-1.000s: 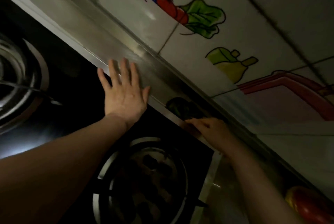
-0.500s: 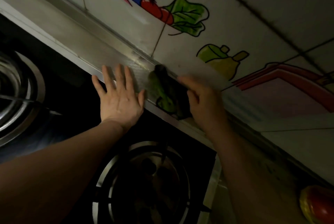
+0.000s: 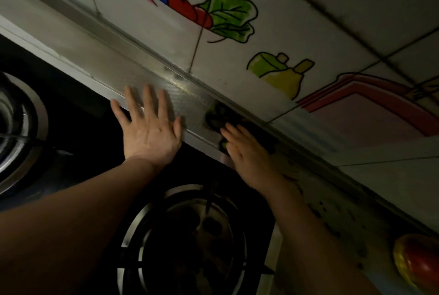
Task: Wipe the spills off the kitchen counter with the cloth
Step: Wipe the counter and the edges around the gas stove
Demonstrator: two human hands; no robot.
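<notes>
A dark green cloth lies on the steel counter strip behind the stove, close to the wall. My right hand presses flat on the cloth, covering its near part; only its far end shows past my fingertips. My left hand rests flat with fingers spread on the same strip, just left of the cloth and apart from it, its palm over the stove's back edge.
A black gas stove fills the lower left, with one burner below my hands and another at the left edge. The tiled wall with vegetable pictures rises behind. A red-yellow round object sits at the lower right.
My right hand has slid the cloth along the strip, first left toward my left hand, then back a little right. The cloth is now mostly under that hand. My left hand stayed put.
</notes>
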